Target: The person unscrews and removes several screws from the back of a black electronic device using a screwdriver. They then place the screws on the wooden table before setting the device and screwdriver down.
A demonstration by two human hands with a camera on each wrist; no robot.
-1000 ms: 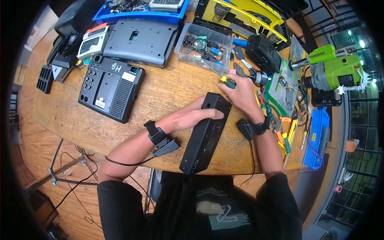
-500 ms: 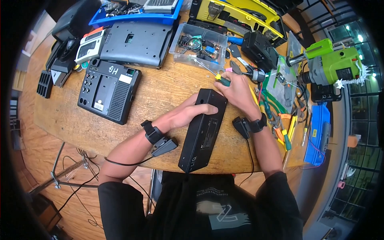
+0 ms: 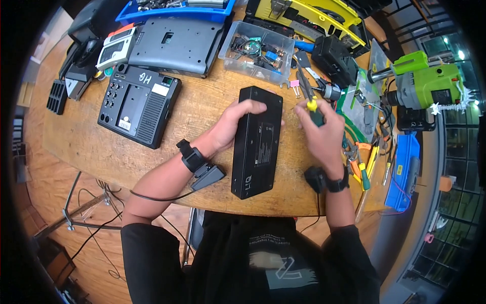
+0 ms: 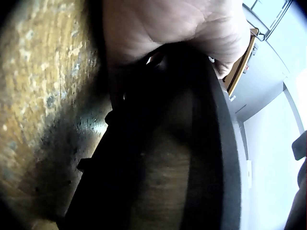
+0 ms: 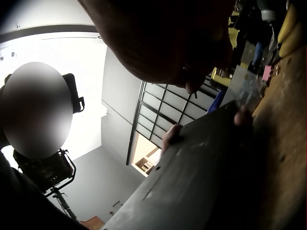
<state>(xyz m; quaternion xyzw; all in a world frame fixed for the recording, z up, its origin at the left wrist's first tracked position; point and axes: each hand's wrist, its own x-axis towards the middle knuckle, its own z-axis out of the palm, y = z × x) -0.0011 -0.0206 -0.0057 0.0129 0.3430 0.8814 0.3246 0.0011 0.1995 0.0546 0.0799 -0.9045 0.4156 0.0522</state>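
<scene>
A long black box [image 3: 259,147] with a label and "HQ" lettering lies at a slight tilt before the person. The left hand [image 3: 224,127] grips its far half, thumb over the top face and fingers round the far side. In the left wrist view, that hand [image 4: 177,24] wraps over the dark casing [image 4: 206,143]. Right of the box, the right hand [image 3: 325,136] holds a screwdriver [image 3: 316,116] with a green and yellow handle. The right wrist view shows the right hand [image 5: 163,43] in deep shadow, above and apart from the box [image 5: 192,167].
A clear parts bin [image 3: 258,71] stands behind the box, with a pink binder clip [image 3: 294,84] near it. Left lies a black "HQ" device [image 3: 136,106]. Pliers and other hand tools [image 3: 362,162] crowd the right, by a green drill [image 3: 430,91] and a blue tray [image 3: 402,172].
The box has turned straighter and shifted away from the person, its labelled face now more toward the camera. The right hand has moved right, away from the box's far end, with the screwdriver.
</scene>
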